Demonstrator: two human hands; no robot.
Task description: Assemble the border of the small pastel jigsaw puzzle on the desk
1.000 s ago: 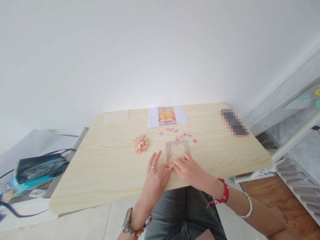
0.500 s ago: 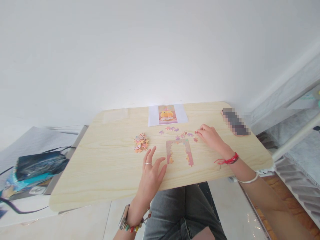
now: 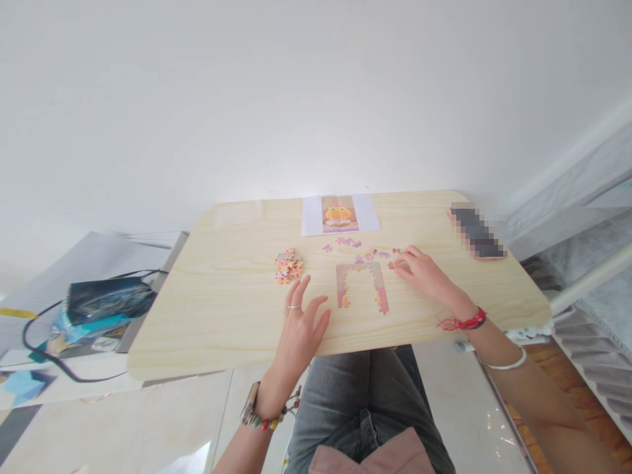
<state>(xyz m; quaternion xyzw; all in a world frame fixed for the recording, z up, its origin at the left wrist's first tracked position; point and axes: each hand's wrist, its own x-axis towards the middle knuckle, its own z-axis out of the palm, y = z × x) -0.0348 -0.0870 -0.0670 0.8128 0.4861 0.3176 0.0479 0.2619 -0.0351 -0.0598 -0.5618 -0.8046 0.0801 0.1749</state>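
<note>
My left hand (image 3: 302, 326) hovers over the near part of the table with fingers spread, holding nothing. Beyond its fingertips lies a pile of loose puzzle pieces (image 3: 289, 265). Right of it is a partly joined puzzle frame (image 3: 379, 289), with a top edge and two sides, open toward me. My right hand (image 3: 424, 275) is at the frame's upper right corner, thumb and finger pinched at a small reddish puzzle piece (image 3: 392, 265). Another puzzle piece (image 3: 397, 250) lies just past those fingers. Several pinkish-purple pieces (image 3: 349, 242) are scattered above the frame.
A printed sheet (image 3: 340, 214) with a yellow character picture lies at the table's back. A phone (image 3: 478, 232), partly pixelated, rests at the right. Left of the wooden table (image 3: 197, 316) are a dark pouch (image 3: 108, 299) and papers. A white wall stands behind.
My right fingers have left one small piece on the table and moved to the reddish piece nearer me. My left hand stays spread. The whole view has shifted slightly.
</note>
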